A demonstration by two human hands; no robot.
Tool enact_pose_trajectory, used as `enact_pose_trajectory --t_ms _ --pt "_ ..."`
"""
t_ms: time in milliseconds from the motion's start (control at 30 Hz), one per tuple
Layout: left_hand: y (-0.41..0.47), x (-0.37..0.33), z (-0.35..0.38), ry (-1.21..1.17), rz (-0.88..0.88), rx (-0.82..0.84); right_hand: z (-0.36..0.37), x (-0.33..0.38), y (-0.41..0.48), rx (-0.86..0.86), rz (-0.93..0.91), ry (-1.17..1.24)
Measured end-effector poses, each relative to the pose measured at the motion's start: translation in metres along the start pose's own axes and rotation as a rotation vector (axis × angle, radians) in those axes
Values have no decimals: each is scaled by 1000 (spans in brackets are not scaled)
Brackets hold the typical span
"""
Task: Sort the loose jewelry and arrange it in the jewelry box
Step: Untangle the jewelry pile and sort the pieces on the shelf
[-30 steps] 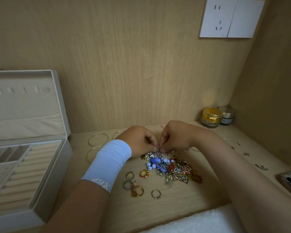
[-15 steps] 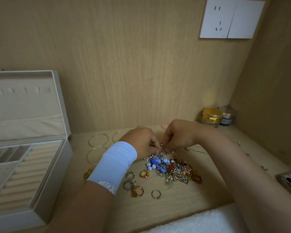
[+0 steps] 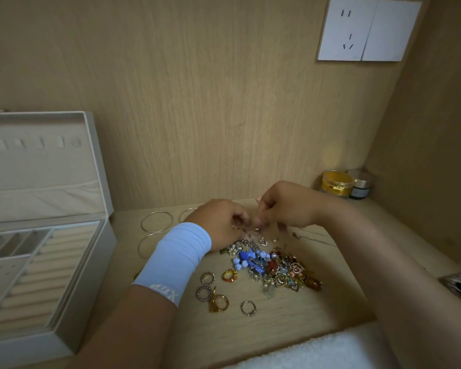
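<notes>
"Why are both hands bunched together?"

"The left hand (image 3: 221,225) and right hand (image 3: 288,209) each close their grip on a small silvery piece (image 3: 246,229), probably teasing it free. The jewelry pile (image 3: 272,265) lies just below the grip."

"And the jewelry box (image 3: 91,288)?"

"Open, well left of the grip, ready for the sorted pieces."

I'm looking into a home vanity nook: wood-panelled walls (image 3: 197,102), a wall socket (image 3: 367,29), cream jars (image 3: 337,183), an open jewelry box (image 3: 91,288)

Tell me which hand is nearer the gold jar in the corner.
Right. The right hand is just left of the gold jar; the left hand lies farther left, beyond it.
</notes>
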State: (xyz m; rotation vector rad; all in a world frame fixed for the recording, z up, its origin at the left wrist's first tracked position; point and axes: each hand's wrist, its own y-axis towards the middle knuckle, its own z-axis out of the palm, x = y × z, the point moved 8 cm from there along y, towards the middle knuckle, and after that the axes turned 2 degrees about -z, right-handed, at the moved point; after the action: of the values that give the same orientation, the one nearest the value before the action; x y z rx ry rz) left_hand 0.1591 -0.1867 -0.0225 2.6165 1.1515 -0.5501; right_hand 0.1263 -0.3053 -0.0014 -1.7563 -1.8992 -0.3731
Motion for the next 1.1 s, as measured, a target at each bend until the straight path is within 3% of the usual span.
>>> enact_pose_trajectory --t_ms 133,367,633,867,1100 --pt "2 -1 8 1 23 13 -3 1 -1 -12 -36 158" --pt "3 1 11 -88 16 -37 -1 -4 -3 2 2 232" --pt "-3 7 -10 -531 -61 -45 1 -8 -5 64 18 493" --pt "-2 3 -10 -777 -47 27 13 -8 -3 119 -4 406" --pt "-1 8 -11 -716 -104 41 24 -16 -2 209 55 287"
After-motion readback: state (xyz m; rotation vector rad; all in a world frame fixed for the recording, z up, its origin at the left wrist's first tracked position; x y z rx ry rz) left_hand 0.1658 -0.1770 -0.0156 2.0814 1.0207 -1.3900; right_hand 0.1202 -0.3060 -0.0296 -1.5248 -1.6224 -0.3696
